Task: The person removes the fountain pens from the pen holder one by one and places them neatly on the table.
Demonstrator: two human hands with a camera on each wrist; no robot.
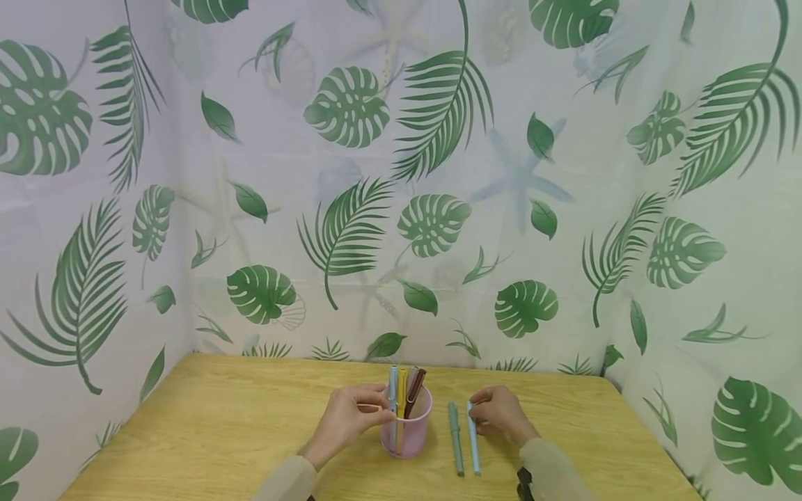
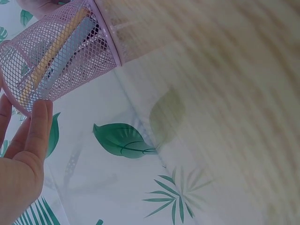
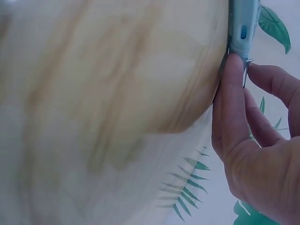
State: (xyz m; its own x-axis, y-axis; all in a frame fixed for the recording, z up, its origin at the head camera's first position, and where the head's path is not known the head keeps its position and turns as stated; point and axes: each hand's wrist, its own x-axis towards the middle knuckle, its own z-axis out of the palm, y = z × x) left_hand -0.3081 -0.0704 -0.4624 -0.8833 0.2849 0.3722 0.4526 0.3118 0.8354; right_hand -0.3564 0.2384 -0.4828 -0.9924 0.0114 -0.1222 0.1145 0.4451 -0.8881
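Note:
A pink mesh pen cup (image 1: 415, 437) stands upright on the table, holding a light blue pen (image 1: 393, 379), a yellow pen (image 1: 402, 390), a greyish pen (image 1: 411, 376) and a dark maroon pen (image 1: 415, 393). My left hand (image 1: 344, 421) holds the cup's left side at the rim, thumb in front; in the left wrist view its fingertips (image 2: 41, 110) meet the rim. To the right of the cup, a grey-green pen (image 1: 456, 442) lies beside a pale blue pen (image 1: 474, 445). My right hand (image 1: 501, 415) pinches the pale blue pen's far end, near its clip in the right wrist view.
The wooden table (image 1: 207, 424) reaches back to a white curtain (image 1: 370, 160) printed with green leaves, which also lines both sides. Dark bands show at both sleeve cuffs (image 1: 548, 466).

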